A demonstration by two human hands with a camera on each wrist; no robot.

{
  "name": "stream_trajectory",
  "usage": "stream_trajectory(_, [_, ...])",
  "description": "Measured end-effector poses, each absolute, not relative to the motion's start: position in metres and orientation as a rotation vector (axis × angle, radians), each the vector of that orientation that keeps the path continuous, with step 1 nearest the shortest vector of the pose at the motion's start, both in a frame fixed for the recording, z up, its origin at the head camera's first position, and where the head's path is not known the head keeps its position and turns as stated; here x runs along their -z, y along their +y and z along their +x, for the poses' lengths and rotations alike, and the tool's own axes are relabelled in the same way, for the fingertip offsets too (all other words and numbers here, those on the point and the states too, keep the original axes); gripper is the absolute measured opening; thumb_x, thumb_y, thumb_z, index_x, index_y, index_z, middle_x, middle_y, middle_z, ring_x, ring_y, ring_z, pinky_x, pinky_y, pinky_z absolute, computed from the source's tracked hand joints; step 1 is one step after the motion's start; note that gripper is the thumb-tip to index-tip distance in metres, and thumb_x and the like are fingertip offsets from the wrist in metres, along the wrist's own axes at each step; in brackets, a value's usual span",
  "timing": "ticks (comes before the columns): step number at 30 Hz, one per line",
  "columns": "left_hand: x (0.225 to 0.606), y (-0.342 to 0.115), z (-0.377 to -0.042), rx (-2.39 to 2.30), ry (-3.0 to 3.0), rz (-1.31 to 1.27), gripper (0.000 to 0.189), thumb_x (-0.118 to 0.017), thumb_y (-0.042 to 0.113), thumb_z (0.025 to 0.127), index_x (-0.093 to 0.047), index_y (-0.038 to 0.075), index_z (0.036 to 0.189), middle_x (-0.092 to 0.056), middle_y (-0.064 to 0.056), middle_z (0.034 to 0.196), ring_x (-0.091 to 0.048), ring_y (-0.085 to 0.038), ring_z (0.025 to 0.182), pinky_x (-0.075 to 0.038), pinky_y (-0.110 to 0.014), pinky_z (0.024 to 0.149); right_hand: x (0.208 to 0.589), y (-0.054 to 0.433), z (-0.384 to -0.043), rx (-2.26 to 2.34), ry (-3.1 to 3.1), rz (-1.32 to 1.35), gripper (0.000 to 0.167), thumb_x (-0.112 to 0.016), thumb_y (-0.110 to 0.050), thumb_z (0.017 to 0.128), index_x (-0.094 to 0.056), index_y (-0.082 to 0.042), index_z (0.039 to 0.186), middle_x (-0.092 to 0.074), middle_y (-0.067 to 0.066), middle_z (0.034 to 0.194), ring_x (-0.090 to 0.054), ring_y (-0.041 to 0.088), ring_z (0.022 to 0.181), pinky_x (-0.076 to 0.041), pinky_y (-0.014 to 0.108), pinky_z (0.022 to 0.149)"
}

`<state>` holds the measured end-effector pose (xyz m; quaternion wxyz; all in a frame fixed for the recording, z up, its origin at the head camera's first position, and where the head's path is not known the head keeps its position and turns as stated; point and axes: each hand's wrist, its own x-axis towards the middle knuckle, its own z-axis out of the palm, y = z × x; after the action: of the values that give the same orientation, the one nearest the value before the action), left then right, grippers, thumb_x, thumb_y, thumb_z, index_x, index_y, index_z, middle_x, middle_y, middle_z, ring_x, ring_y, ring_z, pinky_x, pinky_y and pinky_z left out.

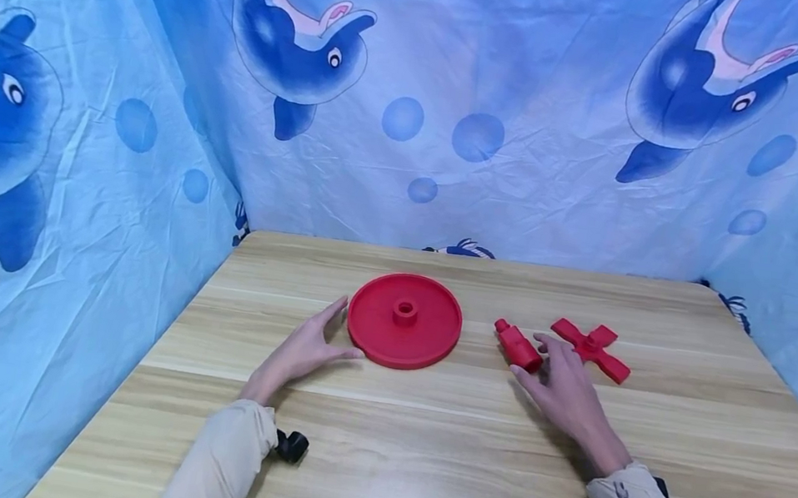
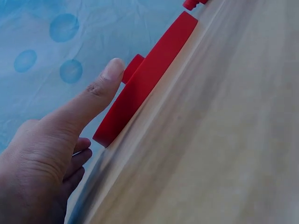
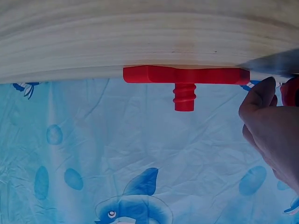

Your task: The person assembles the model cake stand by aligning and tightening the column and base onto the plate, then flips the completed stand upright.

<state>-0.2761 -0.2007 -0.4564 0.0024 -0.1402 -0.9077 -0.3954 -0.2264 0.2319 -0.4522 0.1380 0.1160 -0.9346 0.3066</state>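
"How would that red disc handle?"

"Like light, stiff plastic, I'd guess, smooth enough to slide. Best held across its raised rim, or pinched by the central hub (image 1: 405, 312)."

"Where is it?"

"The red disc (image 1: 376, 334) lies flat on the table (image 1: 401, 460), at the centre of the head view. The left hand (image 1: 302, 350) is at its left edge, thumb and fingers parted around the rim and gripping nothing; I can't tell whether the thumb touches."

"And the right hand?"

"The right hand (image 1: 565, 389), right of centre, has thumb and fingers spread about the lower end of the stepped red cylinder (image 1: 518, 347), not clasping it. Contact is unclear. That piece looks rigid; I'd take it round its thick body."

"The red cross (image 1: 589, 346)?"

"Just beyond that hand, farther right, threaded stem (image 3: 184, 98) up. Its thin arms might be weakest, so hold it near the middle."
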Motion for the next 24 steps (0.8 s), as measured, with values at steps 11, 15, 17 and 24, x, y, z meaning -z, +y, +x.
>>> stream_trajectory(11, [0.457, -0.202, -0.287, 1.213, -2.889, -0.442, 0.124, -0.085, 0.068, 0.073, -0.024, 0.013, 0.166, -0.032, -0.003, 0.166, -0.027, -0.031, 0.153, -0.031, -0.058, 0.117, 0.450, 0.227, -0.232, -0.869, -2.777, 0.278, 0.079, -0.082, -0.031, 0.089, -0.043, 0.002, 0.149, -0.051, 0.027, 0.138, -0.051, 0.042, 0.120, -0.051, 0.063, 0.094])
stream_trajectory(15, [0.456, -0.202, -0.290, 1.218, -2.893, -0.455, 0.124, -0.084, 0.070, 0.072, -0.026, 0.013, 0.166, -0.035, -0.002, 0.165, -0.029, -0.029, 0.152, -0.033, -0.056, 0.117, 0.450, 0.227, -0.234, -0.865, -2.783, 0.274, 0.080, -0.083, -0.031, 0.089, -0.042, 0.001, 0.149, -0.051, 0.026, 0.138, -0.051, 0.041, 0.120, -0.052, 0.062, 0.094])
stream_trajectory(17, [0.455, -0.202, -0.291, 1.213, -2.891, -0.459, 0.123, -0.084, 0.070, 0.072, -0.027, 0.012, 0.165, -0.036, -0.003, 0.164, -0.031, -0.029, 0.151, -0.035, -0.055, 0.116, 0.450, 0.226, -0.235, -0.866, -2.787, 0.270, 0.080, -0.083, -0.031, 0.089, -0.042, 0.001, 0.149, -0.051, 0.026, 0.138, -0.052, 0.041, 0.120, -0.052, 0.062, 0.094])
stream_trajectory(24, [0.455, -0.202, -0.295, 1.219, -2.902, -0.452, 0.118, -0.086, 0.065, 0.074, -0.030, 0.013, 0.164, -0.037, -0.006, 0.164, -0.033, -0.032, 0.150, -0.038, -0.053, 0.114, 0.451, 0.224, -0.237, -0.871, -2.806, 0.251, 0.078, -0.082, -0.032, 0.089, -0.044, 0.002, 0.148, -0.053, 0.026, 0.136, -0.052, 0.041, 0.118, -0.053, 0.061, 0.092])
